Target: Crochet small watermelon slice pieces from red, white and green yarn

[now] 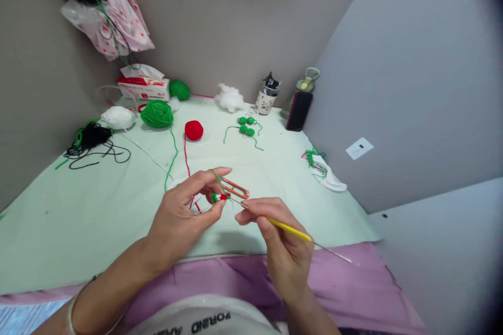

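Observation:
Between the thumb and fingers of my left hand (188, 208) is a small crochet piece (220, 197) in green, white and red. Green yarn (214, 174) runs over the raised index finger of that hand. My right hand (281, 235) grips a crochet hook (291, 228) with a yellow handle, held like a pen. The hook's thin tip meets the right end of the crochet piece; whether it is inside a stitch I cannot tell. Just behind the piece, orange thread snips (236, 188) lie on the table.
Green (157, 114), red (194, 130) and white yarn balls (118, 117) stand at the left, near tangled black yarn (92, 138) and a tissue box (144, 86). Behind are green crocheted balls (246, 126), white stuffing (229, 98), a jar (267, 98) and a phone (299, 110). Yarn scraps (315, 161) lie right.

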{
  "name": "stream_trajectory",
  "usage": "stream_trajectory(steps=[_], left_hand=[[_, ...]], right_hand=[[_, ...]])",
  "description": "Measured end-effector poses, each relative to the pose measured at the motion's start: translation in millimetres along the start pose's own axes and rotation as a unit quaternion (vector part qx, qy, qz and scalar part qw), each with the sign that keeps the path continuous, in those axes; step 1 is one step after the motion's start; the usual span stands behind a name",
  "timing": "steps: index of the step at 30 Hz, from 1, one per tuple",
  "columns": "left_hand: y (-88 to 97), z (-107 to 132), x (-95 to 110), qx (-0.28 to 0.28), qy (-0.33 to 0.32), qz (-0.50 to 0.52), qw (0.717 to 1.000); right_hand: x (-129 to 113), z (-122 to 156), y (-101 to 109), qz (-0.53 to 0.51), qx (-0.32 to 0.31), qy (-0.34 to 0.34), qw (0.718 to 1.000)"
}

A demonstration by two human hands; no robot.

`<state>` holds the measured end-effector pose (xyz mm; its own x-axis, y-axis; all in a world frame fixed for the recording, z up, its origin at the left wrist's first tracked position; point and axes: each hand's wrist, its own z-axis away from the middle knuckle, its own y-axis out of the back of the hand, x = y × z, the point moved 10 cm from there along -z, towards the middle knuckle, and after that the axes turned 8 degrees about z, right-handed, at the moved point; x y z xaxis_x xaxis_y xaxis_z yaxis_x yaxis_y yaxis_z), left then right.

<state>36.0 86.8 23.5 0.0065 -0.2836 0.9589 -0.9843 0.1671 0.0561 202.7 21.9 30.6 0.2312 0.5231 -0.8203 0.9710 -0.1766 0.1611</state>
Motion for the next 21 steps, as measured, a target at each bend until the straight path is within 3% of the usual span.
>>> stream_trajectory(steps=[8,14,21], left_hand=[[-9.7,2.3,-26.9,-0.042,0.124,0.102,0.986],[-26.3,8.4,-41.7,-0.074,0.176,0.222,0.956],[-27.7,9.2,-40.5,-0.061,0.198,0.251,0.946]], right_hand=[[33.6,-1.8,-5.1,-0.184,0.041,-0.148,0.971],[21.0,-8.1,-0.7,-0.061,0.071,-0.035,0.995],[12.1,-11.9,-2.7,-0.024,0.054,-0.009,0.998]])
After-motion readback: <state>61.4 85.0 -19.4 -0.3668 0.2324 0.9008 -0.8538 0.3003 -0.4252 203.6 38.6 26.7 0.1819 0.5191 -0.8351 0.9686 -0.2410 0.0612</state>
